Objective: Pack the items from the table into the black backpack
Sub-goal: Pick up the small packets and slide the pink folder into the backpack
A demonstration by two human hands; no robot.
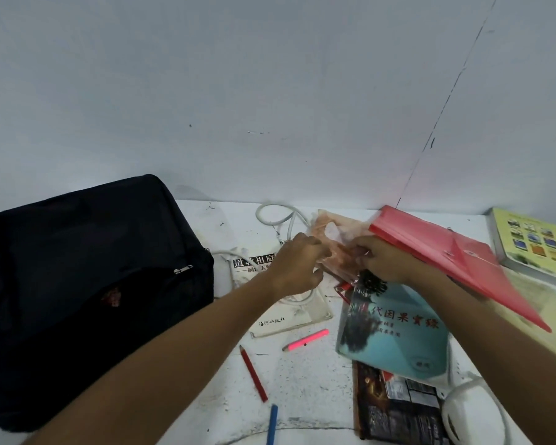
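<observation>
The black backpack (87, 284) lies on the left of the white table (305, 377), its zipper pull showing. Both hands meet at the table's back over a crumpled orange-and-clear plastic bag (337, 232). My left hand (297, 263) pinches the bag's left edge. My right hand (382, 261) grips its right side, next to a red folder (456, 261) that tilts above my right wrist. A white book with black characters (286, 311) lies under my left hand. A teal book (395, 329) lies under my right forearm.
A white cable (275, 215) loops at the back by the wall. A pink marker (305, 340), a red pencil (253, 374) and a blue pen (272, 425) lie in front. A dark book (395, 409), a white device (466, 412) and a yellow-green book (533, 242) sit at right.
</observation>
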